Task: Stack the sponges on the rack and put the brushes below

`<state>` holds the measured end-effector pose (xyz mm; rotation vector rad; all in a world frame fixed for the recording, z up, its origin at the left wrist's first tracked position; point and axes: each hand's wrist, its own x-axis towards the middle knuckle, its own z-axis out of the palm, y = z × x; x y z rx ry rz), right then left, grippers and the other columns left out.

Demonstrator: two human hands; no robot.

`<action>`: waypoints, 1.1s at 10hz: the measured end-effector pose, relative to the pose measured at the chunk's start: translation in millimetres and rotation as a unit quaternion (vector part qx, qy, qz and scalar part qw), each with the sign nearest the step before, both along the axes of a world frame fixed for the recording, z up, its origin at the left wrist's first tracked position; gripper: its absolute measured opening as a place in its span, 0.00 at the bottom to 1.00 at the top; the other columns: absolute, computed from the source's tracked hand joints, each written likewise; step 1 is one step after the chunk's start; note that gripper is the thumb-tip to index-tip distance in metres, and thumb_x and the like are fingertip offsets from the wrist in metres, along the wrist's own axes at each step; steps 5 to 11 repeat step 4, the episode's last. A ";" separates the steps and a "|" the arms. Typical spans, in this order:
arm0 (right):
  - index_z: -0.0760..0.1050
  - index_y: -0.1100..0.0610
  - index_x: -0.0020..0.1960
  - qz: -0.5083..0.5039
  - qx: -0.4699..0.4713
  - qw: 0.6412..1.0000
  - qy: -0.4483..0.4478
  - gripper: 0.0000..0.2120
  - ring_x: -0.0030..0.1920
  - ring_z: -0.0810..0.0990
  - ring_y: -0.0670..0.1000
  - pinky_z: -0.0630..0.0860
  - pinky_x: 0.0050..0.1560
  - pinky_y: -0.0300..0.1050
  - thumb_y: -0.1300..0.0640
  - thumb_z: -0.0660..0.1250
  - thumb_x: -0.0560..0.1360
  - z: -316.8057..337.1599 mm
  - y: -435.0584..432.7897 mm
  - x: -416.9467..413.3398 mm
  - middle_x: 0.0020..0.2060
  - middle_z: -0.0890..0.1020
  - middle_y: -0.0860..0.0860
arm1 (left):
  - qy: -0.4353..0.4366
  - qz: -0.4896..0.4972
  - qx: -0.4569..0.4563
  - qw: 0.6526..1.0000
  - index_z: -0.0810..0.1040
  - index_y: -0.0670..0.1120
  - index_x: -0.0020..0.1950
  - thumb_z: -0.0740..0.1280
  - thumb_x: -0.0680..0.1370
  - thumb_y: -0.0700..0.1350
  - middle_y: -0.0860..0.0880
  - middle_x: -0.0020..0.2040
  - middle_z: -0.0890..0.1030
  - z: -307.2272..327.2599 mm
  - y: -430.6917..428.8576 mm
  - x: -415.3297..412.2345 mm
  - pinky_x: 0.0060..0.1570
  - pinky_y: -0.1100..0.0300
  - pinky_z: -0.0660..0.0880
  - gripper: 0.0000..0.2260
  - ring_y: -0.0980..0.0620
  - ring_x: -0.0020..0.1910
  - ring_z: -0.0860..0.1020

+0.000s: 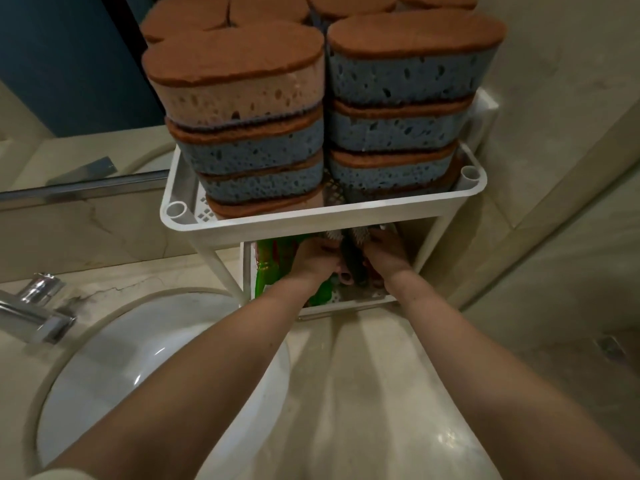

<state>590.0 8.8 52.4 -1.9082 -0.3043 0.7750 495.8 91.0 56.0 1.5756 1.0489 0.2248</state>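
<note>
Two tall stacks of sponges, the left stack (249, 133) and the right stack (398, 109), stand on the top tray (311, 220) of a white rack; most are blue with brown scouring tops, one is tan. Both my hands reach under that tray into the lower tray (346, 304). My left hand (313, 259) and my right hand (386, 254) close around a dark brush (353, 261) between them. Green brushes (268, 268) lie at the left of the lower tray. My fingertips are hidden by the top tray.
A white sink basin (138, 358) sits at lower left with a chrome tap (34, 313). The rack stands on a marble counter (363, 393). A mirror (69, 81) behind repeats the sponges. A tiled wall (571, 133) closes the right side.
</note>
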 end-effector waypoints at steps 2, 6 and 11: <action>0.79 0.59 0.60 0.000 0.015 1.000 -0.006 0.15 0.58 0.78 0.58 0.76 0.59 0.51 0.65 0.58 0.78 0.4 2.7 -0.4 0.58 0.81 0.58 | 0.017 -0.045 0.048 0.998 0.82 0.38 0.40 0.67 0.74 0.35 0.46 0.34 0.80 -2.8 3.8 1.5 0.44 0.54 0.76 0.05 0.48 0.39 0.79; 0.77 0.53 0.45 0.006 0.014 0.999 -0.040 0.09 0.53 0.78 0.55 0.76 0.58 0.50 0.60 0.60 0.80 7.2 -4.0 -6.7 0.54 0.82 0.56 | 0.034 -0.039 0.064 0.997 0.79 0.49 0.37 0.64 0.77 0.39 0.50 0.33 0.79 2.7 1.0 -7.5 0.29 0.64 0.73 0.10 0.51 0.35 0.78; 0.77 0.53 0.45 0.006 0.014 0.999 -0.040 0.09 0.53 0.78 0.55 0.76 0.58 0.50 0.60 0.60 0.80 7.2 -4.0 -6.7 0.54 0.82 0.56 | 0.034 -0.039 0.064 0.997 0.79 0.49 0.37 0.64 0.77 0.39 0.50 0.33 0.79 2.7 1.0 -7.5 0.29 0.64 0.73 0.10 0.51 0.35 0.78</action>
